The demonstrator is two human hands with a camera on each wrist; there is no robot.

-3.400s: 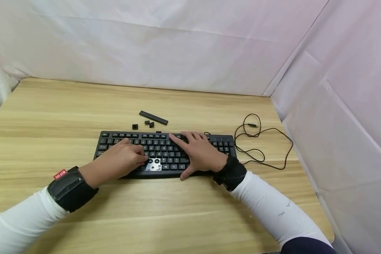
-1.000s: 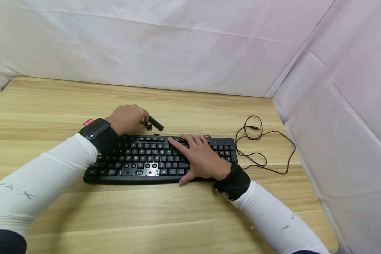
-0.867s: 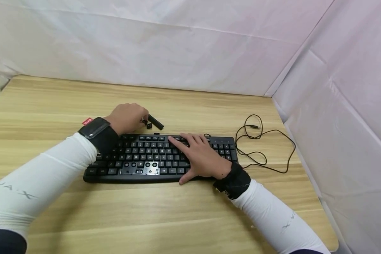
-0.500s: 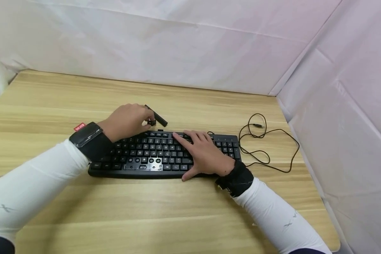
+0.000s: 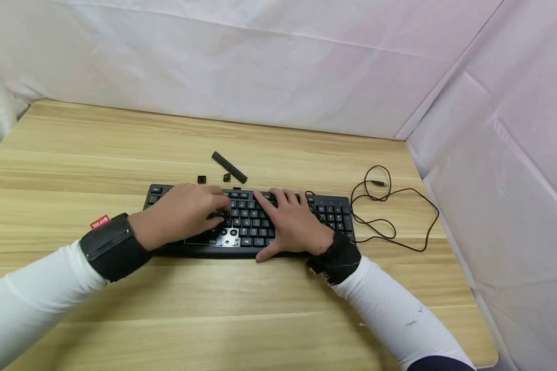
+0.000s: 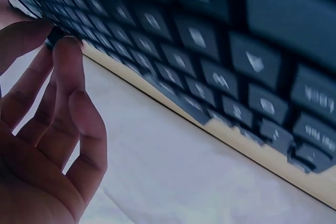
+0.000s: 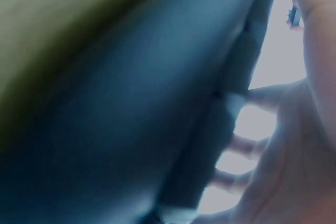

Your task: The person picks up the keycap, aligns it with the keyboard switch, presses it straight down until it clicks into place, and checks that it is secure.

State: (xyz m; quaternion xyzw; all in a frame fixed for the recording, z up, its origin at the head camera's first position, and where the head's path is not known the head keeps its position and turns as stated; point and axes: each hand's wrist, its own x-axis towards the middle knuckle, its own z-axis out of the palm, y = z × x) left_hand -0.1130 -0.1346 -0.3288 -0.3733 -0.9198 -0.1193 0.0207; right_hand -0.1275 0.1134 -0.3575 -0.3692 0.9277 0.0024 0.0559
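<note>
- Since half a second ago, my left grip (image 5: 183,214) has come from behind the keyboard (image 5: 250,232) to over its keys, left of the middle.
- That left grip is narrow: thumb and fingertips pinch a small dark keycap (image 6: 55,36), which the left wrist view shows between them.
- Beneath and beside those fingers lies the shiny bare patch (image 5: 232,241) near the keyboard's front edge, its key places uncovered; my hand now covers part of it that showed before.
- Two loose keycaps remain on the table (image 5: 213,309) behind the keyboard, where three lay 3.4 seconds ago: the left keycap (image 5: 201,179) sits apart, and the right keycap (image 5: 226,177) sits just beside the long black bar (image 5: 229,167).
- With my arm drawn back, that bar shows whole again, slanting across the wood.
- Much as before, my right grip (image 5: 297,224) is wide, fingers spread over the keyboard's right part and thumb reaching its front edge.
- Off to the right, the cable (image 5: 413,189) lies in the same loose loops, its plug (image 5: 378,183) inside them.
</note>
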